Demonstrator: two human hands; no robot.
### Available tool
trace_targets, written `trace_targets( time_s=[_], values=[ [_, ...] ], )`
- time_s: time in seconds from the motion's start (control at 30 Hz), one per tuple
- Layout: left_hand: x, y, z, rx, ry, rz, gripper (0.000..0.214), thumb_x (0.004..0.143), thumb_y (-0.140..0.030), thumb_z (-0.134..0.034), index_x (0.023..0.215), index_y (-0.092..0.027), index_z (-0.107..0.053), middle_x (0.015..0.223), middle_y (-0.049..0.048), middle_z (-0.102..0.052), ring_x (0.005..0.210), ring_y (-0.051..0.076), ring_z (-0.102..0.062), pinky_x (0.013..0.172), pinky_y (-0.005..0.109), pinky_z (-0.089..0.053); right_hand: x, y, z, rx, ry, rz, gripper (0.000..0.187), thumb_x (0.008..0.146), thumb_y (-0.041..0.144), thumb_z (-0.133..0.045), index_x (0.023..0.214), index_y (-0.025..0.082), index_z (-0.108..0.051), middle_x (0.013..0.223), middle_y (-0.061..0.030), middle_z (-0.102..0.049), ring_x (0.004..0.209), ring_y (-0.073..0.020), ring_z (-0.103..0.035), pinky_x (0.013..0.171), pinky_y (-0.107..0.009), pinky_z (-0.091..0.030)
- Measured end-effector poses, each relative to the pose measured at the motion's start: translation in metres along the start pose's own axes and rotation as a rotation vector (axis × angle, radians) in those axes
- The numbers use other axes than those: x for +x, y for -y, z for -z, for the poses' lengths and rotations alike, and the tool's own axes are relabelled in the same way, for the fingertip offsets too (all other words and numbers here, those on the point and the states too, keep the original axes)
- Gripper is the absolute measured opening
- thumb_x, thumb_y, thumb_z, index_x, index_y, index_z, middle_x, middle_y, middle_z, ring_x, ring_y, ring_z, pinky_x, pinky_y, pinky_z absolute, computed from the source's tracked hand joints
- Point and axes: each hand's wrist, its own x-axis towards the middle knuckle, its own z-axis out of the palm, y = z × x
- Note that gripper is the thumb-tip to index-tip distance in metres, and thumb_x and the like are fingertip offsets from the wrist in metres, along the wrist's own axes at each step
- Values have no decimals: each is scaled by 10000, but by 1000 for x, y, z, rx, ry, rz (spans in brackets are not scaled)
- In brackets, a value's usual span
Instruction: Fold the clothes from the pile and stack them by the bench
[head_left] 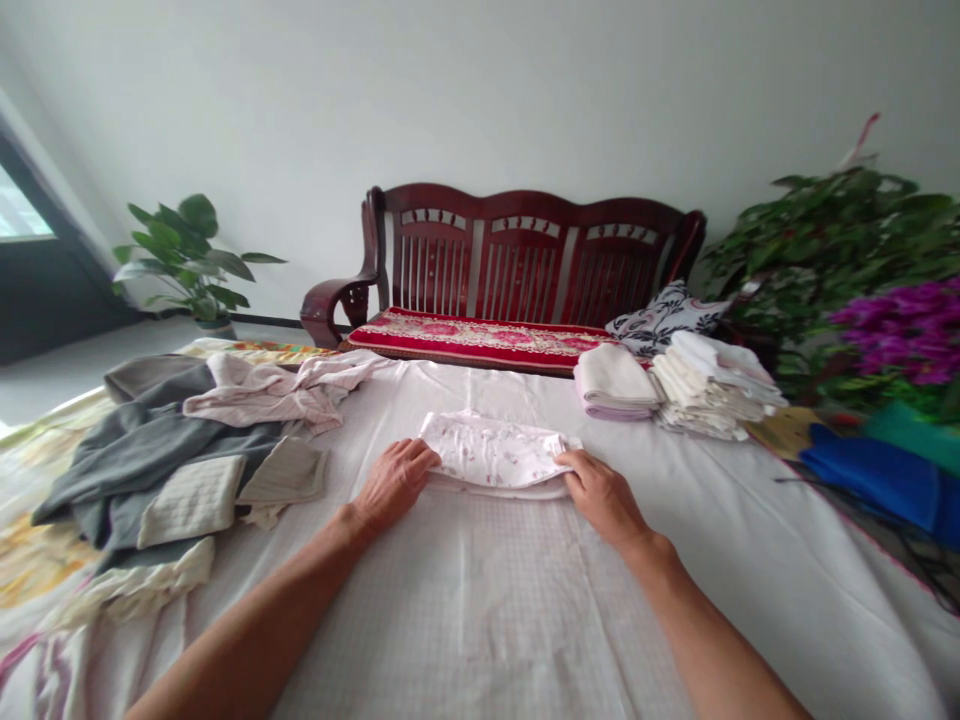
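A folded white cloth with a small pinkish print (491, 452) lies on the white sheet (517, 590) in front of me; whether it is a garment I cannot tell. My left hand (399, 480) grips its left end, fingers closed at the edge. At the opposite end, my right hand (604, 492) pinches the near corner between thumb and fingers. The cloth is flattened into a wide strip of several layers, and its near edge faces me. Parts of both ends are covered by my fingers.
Unfolded clothes (161, 440) in grey, pink and cream are heaped on the left. Folded white stacks (712, 385) stand at the back right. Beyond the sheet is a dark red wooden bench (525, 260). Blue fabric (877, 480) and purple flowers (900, 330) are at far right.
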Motion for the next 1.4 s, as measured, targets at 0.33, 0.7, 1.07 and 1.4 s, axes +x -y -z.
trace_targets(
  time_s=[0.33, 0.7, 1.07, 1.4],
  values=[
    [-2, 4, 5, -70, -2, -56, 263, 773, -18, -505, 904, -197, -648, 915, 51, -663, 883, 207, -578, 815, 323, -457, -6, -2, 12, 112, -20, 55, 265, 797, 63, -503, 920, 227, -670, 1031, -42, -752, 963, -206, -712, 839, -320, -555],
    [-2, 3, 9, -84, 45, -58, 247, 722, -21, -494, 824, -202, -628, 855, 42, -660, 834, 192, -583, 777, 301, -452, -6, 1, 16, 110, 24, 68, 236, 746, 72, -523, 832, 234, -671, 987, -42, -760, 945, -214, -707, 860, -344, -541],
    [-1, 1, 9, -61, 95, -51, 232, 707, -29, -498, 802, -202, -621, 841, 41, -656, 819, 199, -569, 754, 310, -425, -6, -1, 15, 92, 11, 118, 233, 731, 59, -518, 793, 228, -667, 965, -39, -761, 926, -215, -700, 865, -361, -516],
    [0, -4, 18, -72, 121, -68, 77, 844, -195, -567, 780, -204, -608, 812, 37, -643, 784, 194, -567, 743, 314, -416, -7, -10, 16, 89, 6, 109, 284, 720, 55, -506, 751, 243, -716, 909, -5, -780, 921, -203, -694, 842, -360, -496]
  ],
)
